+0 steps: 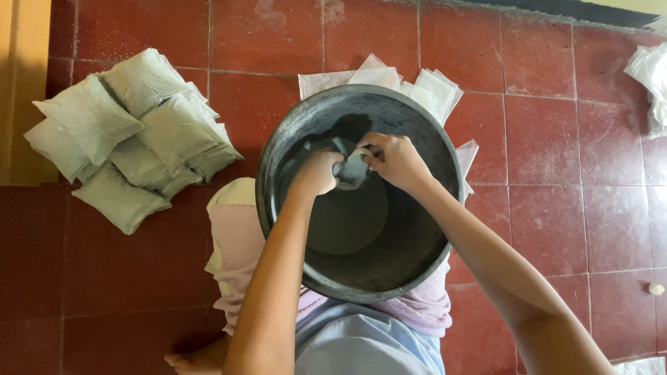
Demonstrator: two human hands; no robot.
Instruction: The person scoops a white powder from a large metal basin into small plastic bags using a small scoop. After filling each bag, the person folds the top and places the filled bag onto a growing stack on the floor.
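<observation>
A large dark grey basin (424, 132) rests on my lap, dusted inside with grey powder. Both my hands reach into it near its far wall. My left hand (318, 171) and my right hand (396, 160) together grip a small clear bag (354, 170) partly filled with grey powder, the right hand pinching its top edge. A mound of the same powder lies behind the hands against the far wall.
A pile of several filled grey powder bags (132, 135) lies on the red tiled floor (556, 173) at the left. Flat empty white bags (410, 87) are spread behind the basin. More white plastic (649, 76) sits at the far right edge.
</observation>
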